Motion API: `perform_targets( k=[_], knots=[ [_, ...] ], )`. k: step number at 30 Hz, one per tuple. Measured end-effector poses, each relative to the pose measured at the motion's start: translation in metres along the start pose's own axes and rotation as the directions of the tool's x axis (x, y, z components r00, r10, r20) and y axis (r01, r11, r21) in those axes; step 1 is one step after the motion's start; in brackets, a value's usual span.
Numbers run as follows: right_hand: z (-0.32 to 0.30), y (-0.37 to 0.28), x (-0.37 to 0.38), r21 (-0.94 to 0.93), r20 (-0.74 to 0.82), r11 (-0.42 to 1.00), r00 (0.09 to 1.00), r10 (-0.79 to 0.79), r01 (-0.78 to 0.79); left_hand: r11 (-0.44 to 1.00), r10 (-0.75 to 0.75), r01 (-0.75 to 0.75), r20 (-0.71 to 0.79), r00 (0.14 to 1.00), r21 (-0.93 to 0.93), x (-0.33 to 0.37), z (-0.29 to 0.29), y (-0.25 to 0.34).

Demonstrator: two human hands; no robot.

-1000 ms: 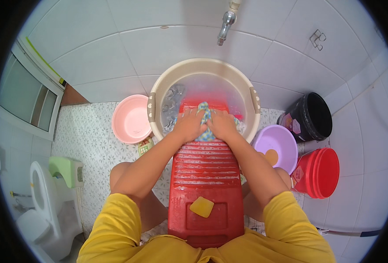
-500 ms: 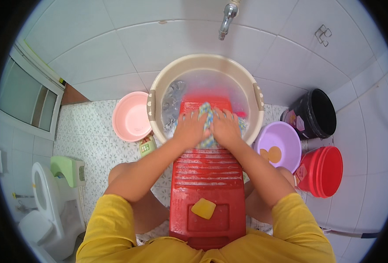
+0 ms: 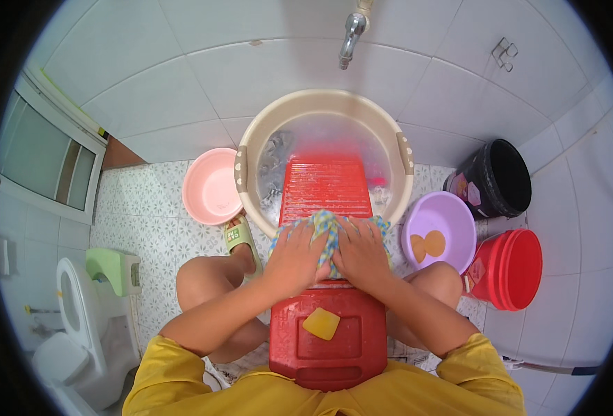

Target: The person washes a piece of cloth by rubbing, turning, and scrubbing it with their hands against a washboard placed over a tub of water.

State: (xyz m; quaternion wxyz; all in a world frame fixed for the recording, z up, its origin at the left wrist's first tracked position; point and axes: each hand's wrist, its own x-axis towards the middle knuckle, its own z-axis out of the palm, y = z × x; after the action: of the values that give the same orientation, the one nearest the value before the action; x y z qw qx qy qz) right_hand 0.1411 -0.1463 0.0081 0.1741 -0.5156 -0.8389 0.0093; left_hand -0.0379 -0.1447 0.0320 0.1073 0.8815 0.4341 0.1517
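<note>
My left hand and my right hand lie side by side on a blue, yellow and white checked cloth. Their fingers are closed over the bunched fabric, pressing it on the ridges of a red washboard. The board slopes from my lap into a large beige tub, its far end under cloudy water. On the flat near end of the board, just below my wrists, rests a yellow bar of soap. What my palms cover cannot be seen.
Left of the tub sits a pink basin; my foot in a green slipper is below it. To the right are a lilac basin, a black bucket and a red bucket. A tap juts from the wall above.
Both hands have drawn the cloth down the washboard toward me, from the part over the tub to the tub's near rim. The cloth now spreads wider to both sides. The soap stays put.
</note>
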Motion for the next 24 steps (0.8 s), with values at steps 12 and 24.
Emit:
perform_targets(
  k=[12, 24],
  knots=[
    [0.055, 0.056, 0.105, -0.014, 0.325, 0.943, 0.89, 0.319, -0.333, 0.915, -0.397, 0.392, 0.046, 0.917, 0.092, 0.091, 0.051, -0.062],
    [0.033, 0.056, 0.089, 0.157, 0.342, 0.798, 0.79, 0.508, -0.581, 0.949, -0.292, 0.279, -0.08, 0.953, -0.148, 0.064, 0.033, -0.063]
  ],
)
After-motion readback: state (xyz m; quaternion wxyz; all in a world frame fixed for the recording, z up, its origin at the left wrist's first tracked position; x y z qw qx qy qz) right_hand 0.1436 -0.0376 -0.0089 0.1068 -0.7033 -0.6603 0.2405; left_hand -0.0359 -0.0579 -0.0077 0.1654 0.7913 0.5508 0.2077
